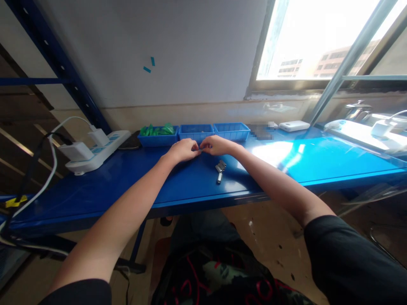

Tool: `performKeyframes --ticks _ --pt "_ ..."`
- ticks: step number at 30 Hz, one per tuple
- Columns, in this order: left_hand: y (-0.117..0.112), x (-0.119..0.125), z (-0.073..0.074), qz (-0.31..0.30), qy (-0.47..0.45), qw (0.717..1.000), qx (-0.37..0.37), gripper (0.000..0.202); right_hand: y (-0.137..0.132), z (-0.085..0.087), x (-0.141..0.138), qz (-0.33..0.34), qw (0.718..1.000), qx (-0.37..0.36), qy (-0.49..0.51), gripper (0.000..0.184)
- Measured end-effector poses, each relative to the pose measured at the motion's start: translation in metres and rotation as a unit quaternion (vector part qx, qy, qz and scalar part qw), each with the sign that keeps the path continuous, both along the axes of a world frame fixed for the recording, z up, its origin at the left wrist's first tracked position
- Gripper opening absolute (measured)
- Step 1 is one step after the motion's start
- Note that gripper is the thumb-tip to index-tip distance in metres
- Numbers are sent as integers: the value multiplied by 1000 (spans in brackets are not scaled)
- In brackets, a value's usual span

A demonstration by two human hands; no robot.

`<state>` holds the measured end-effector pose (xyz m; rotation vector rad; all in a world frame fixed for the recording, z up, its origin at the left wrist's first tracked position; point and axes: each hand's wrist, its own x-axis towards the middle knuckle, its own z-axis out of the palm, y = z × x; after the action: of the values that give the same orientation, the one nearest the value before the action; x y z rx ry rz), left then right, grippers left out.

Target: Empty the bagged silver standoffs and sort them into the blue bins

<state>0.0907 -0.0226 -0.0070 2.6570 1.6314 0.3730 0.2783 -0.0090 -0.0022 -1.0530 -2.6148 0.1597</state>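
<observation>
Over the blue table (127,178), my left hand (185,149) and my right hand (218,145) meet fingertip to fingertip, just in front of the middle blue bin (196,130). Both sets of fingers are pinched together around a tiny greyish piece, mostly hidden, whose kind I cannot make out. A little nearer to me, below my right hand, lies a small cluster of short silvery metal pieces (220,166). One more silvery piece (219,178) sits just in front of the cluster.
The left blue bin (159,141) holds green plastic bags (157,130); the right blue bin (232,131) stands beside the middle one. A white power strip (101,152) with chargers and cables is at the left. A white box (294,126) lies at the back right.
</observation>
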Motion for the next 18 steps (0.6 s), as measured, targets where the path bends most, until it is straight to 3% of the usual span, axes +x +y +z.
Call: performKeyframes --ticks 8,14,18 --pt "-2 1 1 17 -40 999 -8 29 -4 -7 -3 -27 999 16 41 17" --pt "1 -2 2 38 -66 997 19 31 -8 -13 -3 -26 993 63 95 23" --pt "1 -1 4 34 -77 996 33 35 -10 -11 -4 -44 987 93 122 13"
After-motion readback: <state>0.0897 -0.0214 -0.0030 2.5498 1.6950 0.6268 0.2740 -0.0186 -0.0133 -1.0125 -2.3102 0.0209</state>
